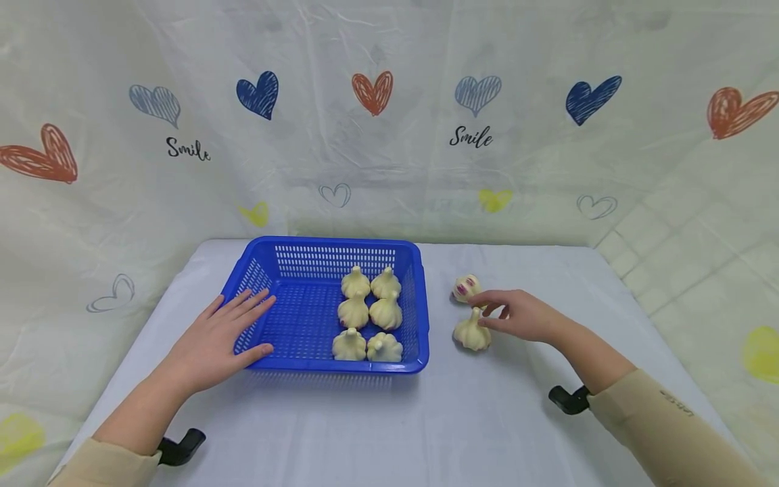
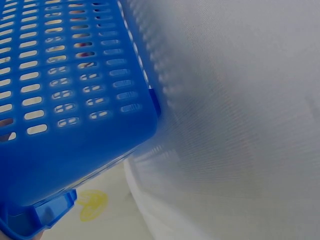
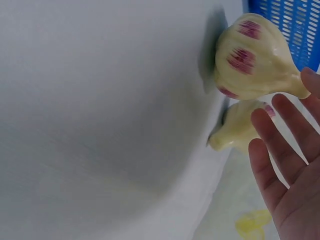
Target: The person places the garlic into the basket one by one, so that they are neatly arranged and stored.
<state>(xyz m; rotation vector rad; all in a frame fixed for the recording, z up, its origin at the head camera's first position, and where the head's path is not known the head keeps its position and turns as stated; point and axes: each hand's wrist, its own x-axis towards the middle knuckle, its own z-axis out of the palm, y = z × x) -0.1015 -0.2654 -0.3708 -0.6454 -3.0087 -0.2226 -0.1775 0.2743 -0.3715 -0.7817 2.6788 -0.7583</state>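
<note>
My left hand lies spread with straight fingers over the left rim of a blue plastic basket. Several cream garlic bulbs stand in the basket's right half, stems mostly up. To the right of the basket, the thumb and forefinger of my right hand pinch the stem of a garlic bulb that sits on the table. In the right wrist view, purple streaks mark this near bulb, while my other fingers stay loosely extended. Just behind lies another purple-streaked garlic bulb, tipped over.
A white cloth covers the table. Behind it hangs a pale sheet with printed hearts and words. The basket's slotted side wall fills the upper left of the left wrist view.
</note>
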